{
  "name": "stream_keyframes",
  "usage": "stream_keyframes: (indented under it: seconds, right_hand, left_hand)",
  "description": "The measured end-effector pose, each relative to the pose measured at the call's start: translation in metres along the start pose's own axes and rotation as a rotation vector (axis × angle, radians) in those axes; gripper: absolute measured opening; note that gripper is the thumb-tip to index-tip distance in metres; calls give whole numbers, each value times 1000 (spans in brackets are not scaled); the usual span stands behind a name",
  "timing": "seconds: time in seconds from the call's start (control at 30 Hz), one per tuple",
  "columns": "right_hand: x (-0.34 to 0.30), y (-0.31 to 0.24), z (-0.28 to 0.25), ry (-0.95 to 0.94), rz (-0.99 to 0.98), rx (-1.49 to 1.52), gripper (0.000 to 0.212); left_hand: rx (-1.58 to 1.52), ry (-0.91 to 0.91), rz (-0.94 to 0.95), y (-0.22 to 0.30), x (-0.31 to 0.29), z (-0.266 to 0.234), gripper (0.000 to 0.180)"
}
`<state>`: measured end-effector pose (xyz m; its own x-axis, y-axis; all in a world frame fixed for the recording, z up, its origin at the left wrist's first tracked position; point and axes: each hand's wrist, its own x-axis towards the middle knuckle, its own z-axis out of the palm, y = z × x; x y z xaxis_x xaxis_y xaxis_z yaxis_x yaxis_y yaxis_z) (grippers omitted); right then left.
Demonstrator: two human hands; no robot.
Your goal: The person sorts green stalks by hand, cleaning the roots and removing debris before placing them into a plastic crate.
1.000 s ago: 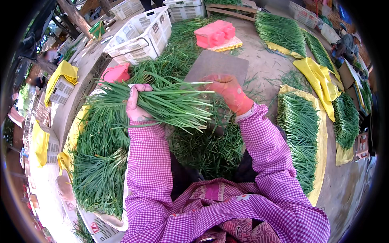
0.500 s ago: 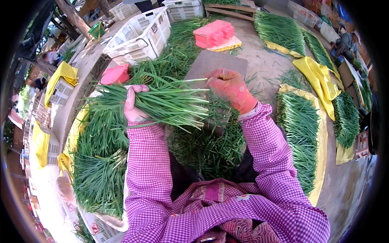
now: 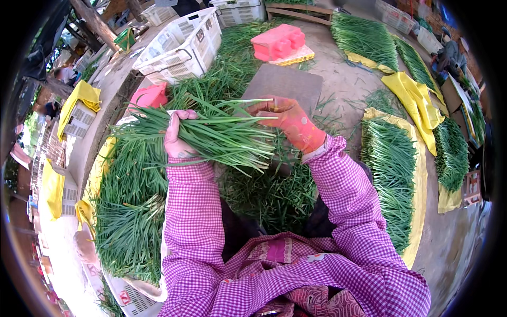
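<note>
A loose bunch of green chives (image 3: 227, 132) lies across my left hand (image 3: 178, 129), which is closed around it at the leafy part. The pale stalk ends point right. My right hand (image 3: 289, 119), in a stained orange-red glove, is at the upper stalk ends, its fingertips bent together among a few of them. Exactly which stalks the fingertips pinch is partly hidden. Under my left forearm, a heap of chives (image 3: 129, 211) fills a lined container at my left. Loose green trimmings (image 3: 269, 198) lie between my knees.
A grey board (image 3: 285, 84) lies ahead, with a pink foam-like block (image 3: 277, 42) beyond it. A white plastic crate (image 3: 182, 47) stands far left. Chives in rows (image 3: 388, 179) rest on yellow sheeting at the right. Another person (image 3: 451, 55) sits at far right.
My right hand has moved left and slightly down along the stalk ends, its fingers now reaching further into the bunch. My left hand has hardly moved and keeps its hold.
</note>
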<state>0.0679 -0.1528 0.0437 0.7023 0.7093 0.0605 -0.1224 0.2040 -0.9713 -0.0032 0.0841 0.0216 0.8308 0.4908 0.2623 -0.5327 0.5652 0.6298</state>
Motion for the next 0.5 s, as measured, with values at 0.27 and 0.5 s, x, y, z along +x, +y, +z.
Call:
stream_keyframes:
  seconds: [0.27,0.5]
  right_hand:
    - [5,9,4,100,-222,-39,39]
    - [5,9,12,134,-136,100,21]
  left_hand:
    - [-19,42,-9,-5,-1,8,14]
    - [84,14,-60,-2,-2,-2,17]
